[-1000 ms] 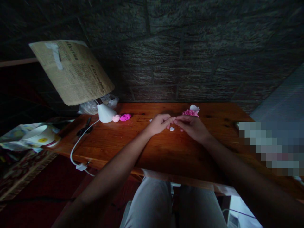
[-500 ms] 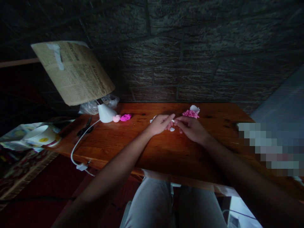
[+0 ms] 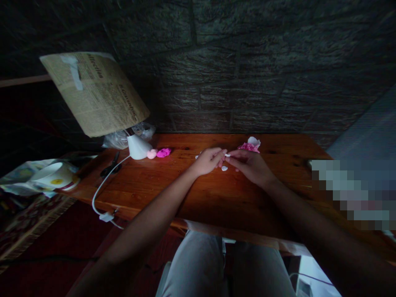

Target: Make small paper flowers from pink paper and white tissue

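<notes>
My left hand [image 3: 208,161] and my right hand [image 3: 249,165] meet fingertip to fingertip over the middle of the wooden table [image 3: 173,185]. Between the fingertips they pinch a small white piece [image 3: 227,155]. Another small white bit [image 3: 224,168] lies on the table just under the fingers. Right behind my right hand sits a pink and white crumpled lump [image 3: 249,146]. A white scrap [image 3: 196,156] shows at the far side of my left hand.
At the table's back left stand a white lamp base [image 3: 137,147] with a newspaper-covered shade [image 3: 93,93], its cable [image 3: 100,190], pink lumps [image 3: 159,153] and a dark tool [image 3: 110,166]. A cup [image 3: 52,176] lies further left. A brick wall [image 3: 247,74] backs the table.
Both hands stay together at the same spot; the fingertips shifted slightly, and the small white piece now shows between them.
</notes>
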### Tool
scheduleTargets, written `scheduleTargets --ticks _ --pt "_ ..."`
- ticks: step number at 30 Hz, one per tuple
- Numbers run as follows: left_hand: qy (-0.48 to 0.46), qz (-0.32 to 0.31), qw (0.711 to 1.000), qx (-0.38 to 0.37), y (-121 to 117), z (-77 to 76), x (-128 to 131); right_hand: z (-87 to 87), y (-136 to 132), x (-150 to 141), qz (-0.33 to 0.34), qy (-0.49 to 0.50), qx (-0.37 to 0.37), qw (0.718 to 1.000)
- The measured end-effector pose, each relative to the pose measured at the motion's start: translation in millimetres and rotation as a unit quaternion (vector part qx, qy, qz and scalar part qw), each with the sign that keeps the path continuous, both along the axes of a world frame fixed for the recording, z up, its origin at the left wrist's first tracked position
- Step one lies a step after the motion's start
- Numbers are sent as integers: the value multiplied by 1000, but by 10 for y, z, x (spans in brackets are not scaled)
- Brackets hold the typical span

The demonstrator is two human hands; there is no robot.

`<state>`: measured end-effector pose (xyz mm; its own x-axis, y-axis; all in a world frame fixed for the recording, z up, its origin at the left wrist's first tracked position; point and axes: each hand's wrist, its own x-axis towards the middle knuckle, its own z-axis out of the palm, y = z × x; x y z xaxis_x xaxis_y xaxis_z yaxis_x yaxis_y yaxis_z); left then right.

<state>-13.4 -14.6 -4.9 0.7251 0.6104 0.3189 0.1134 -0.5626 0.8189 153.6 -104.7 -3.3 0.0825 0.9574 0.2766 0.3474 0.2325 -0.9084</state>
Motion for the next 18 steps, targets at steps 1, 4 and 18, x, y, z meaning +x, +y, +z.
scheduleTargets --ticks 1,4,18 --pt "2 -1 1000 -1 -3 3 -2 -4 -2 -1 -2 -4 1 1000" --pt "-1 -8 1000 -18 -5 3 -2 -11 -12 -2 -11 -22 9 1000" --pt "-76 15 997 3 53 -8 27 28 -33 11 -51 -91 -1 995"
